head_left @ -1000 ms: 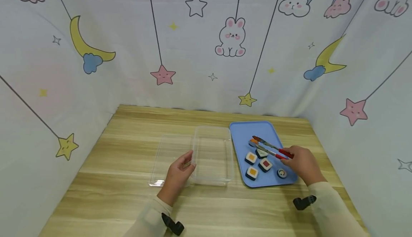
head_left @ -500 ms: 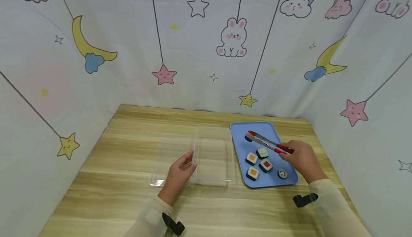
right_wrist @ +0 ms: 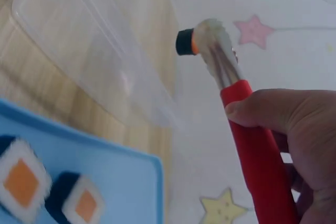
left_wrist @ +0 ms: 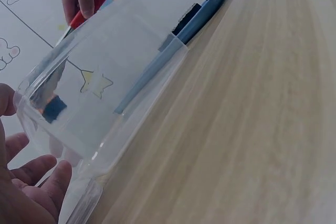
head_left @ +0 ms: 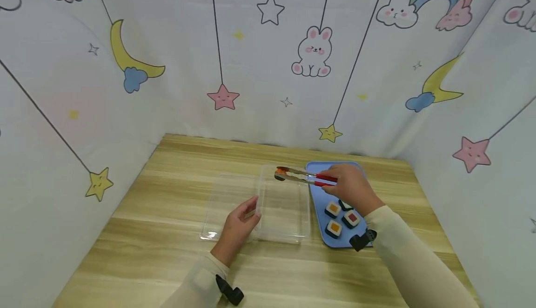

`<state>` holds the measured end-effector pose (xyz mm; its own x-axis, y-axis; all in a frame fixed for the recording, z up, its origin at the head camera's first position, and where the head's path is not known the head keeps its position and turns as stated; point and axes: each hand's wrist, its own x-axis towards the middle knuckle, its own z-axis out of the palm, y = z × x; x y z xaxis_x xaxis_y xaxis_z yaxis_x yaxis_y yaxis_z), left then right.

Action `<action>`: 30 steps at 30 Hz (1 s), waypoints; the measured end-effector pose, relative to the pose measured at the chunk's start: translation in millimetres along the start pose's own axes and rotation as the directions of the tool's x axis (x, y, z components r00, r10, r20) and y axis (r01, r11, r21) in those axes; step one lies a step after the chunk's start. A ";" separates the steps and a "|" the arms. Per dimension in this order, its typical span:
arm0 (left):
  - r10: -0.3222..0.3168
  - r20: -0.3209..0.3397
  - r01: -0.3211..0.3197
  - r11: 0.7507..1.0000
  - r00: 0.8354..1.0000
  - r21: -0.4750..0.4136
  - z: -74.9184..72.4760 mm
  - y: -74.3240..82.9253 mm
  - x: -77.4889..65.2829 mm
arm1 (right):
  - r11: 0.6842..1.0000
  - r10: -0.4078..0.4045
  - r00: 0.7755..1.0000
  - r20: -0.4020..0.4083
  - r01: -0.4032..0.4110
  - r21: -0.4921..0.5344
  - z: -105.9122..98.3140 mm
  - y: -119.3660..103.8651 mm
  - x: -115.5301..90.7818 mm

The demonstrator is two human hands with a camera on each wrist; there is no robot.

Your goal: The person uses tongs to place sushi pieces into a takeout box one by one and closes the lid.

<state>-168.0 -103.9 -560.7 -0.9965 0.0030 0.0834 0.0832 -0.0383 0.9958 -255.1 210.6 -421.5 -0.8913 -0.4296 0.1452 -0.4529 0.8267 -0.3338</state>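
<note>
My right hand grips the red-handled tongs, whose metal tips pinch a small dark-sided sushi piece with an orange top. That piece hangs over the back part of a clear plastic box. Through the box wall in the left wrist view, the dark piece shows near the rim. My left hand rests at the box's left side, thumb and fingertips touching it; its fingers look loosely bent in the left wrist view. Right of the box, a blue tray carries several square sushi pieces, partly covered by my right arm.
A clear lid lies flat on the wooden table, left of the box and partly behind my left hand. A white cloth printed with stars and rabbits hangs around the back and sides.
My right hand has lifted the orange-topped piece off the tray with the tongs and carried it left over the box. My left hand stays at the box. The head view has shifted slightly.
</note>
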 end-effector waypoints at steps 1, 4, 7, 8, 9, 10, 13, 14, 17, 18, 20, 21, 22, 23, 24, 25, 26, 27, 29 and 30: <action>-0.001 0.001 0.001 1.000 1.000 0.004 0.3 0.4 0.1 | 1.000 -0.007 1.000 0.019 0.006 0.015 4.4 -4.0 3.7; 0.000 0.008 -0.001 1.000 1.000 0.014 0.8 0.9 0.9 | 1.000 -0.017 0.997 0.071 0.016 0.022 18.2 -11.5 13.0; 0.006 0.013 -0.006 1.000 1.000 0.025 1.0 1.0 1.4 | 1.000 -0.011 0.994 0.111 0.012 -0.007 29.2 -14.4 18.8; 0.009 0.016 -0.009 1.000 1.000 0.026 1.0 0.9 1.5 | 1.000 -0.007 0.993 0.121 0.010 -0.022 32.0 -14.8 19.8; 0.012 0.018 -0.012 1.000 1.000 0.029 1.0 0.9 1.5 | 0.999 -0.001 0.992 0.128 0.005 -0.032 34.1 -15.2 20.5; 0.011 0.019 -0.012 0.999 1.000 0.030 1.2 0.8 1.8 | 0.999 0.001 0.991 0.131 0.005 -0.041 35.9 -15.2 21.0; 0.008 0.018 -0.009 1.000 1.000 0.030 1.3 1.1 1.3 | 0.999 -0.001 0.992 0.129 0.008 -0.052 38.5 -16.1 21.1; 0.009 0.018 -0.010 1.000 1.000 0.027 1.3 1.3 1.0 | 0.999 -0.005 0.992 0.126 0.012 -0.053 39.0 -16.4 20.9; 0.013 0.019 -0.013 1.000 1.000 0.017 1.2 2.0 -0.6 | 0.998 -0.018 0.993 0.113 0.024 -0.051 39.6 -16.8 19.5; 0.016 0.019 -0.017 1.000 1.000 0.011 1.1 2.2 -1.0 | 0.999 -0.018 0.994 0.104 0.023 -0.047 39.6 -16.5 18.6; 0.023 0.019 -0.023 1.000 1.000 0.002 0.9 2.2 -1.7 | 0.999 -0.012 0.996 0.084 0.015 -0.038 37.4 -15.6 15.0; 0.026 0.018 -0.026 1.000 0.999 -0.001 0.7 1.8 -1.8 | 0.999 -0.008 0.997 0.073 0.010 -0.031 35.4 -14.0 12.2; 0.024 0.016 -0.024 1.000 1.000 0.000 0.5 1.3 -1.6 | 1.000 -0.003 0.998 0.062 0.004 -0.020 32.5 -12.1 8.8; 0.029 0.016 -0.029 1.000 0.999 0.000 0.0 1.0 -1.9 | 1.000 0.003 0.999 0.048 -0.002 -0.018 28.8 -9.7 4.6; 0.027 0.014 -0.027 1.000 1.000 0.007 -0.5 0.5 -1.8 | 1.000 0.010 0.999 0.032 -0.009 -0.019 24.4 -6.4 -0.2; 0.029 0.016 -0.029 0.999 0.999 0.013 -0.3 -0.2 -2.0 | 1.000 0.015 1.000 0.016 -0.015 -0.020 19.0 -2.2 -6.6; 0.025 0.015 -0.025 1.000 1.000 0.019 -0.1 -0.4 -2.2 | 1.000 0.024 1.000 0.000 -0.024 -0.020 13.2 2.8 -13.6; 0.022 0.014 -0.022 0.999 1.000 0.027 0.0 -0.5 -2.3 | 0.999 0.032 0.999 -0.018 -0.033 -0.024 6.8 8.3 -21.6; 0.023 0.015 -0.024 0.999 1.000 0.041 -0.2 0.3 -2.6 | 0.998 0.057 0.997 -0.053 -0.059 -0.036 -6.8 20.5 -39.3; 0.019 0.015 -0.020 0.999 1.000 0.046 -0.2 1.1 -2.5 | 0.996 0.074 0.995 -0.064 -0.076 -0.038 -13.7 26.9 -49.1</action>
<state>-165.5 -104.1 -559.8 -0.9946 0.0168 0.1028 0.1029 0.0075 0.9947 -223.8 258.9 -424.8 -0.9218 -0.3435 0.1796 -0.3843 0.8704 -0.3078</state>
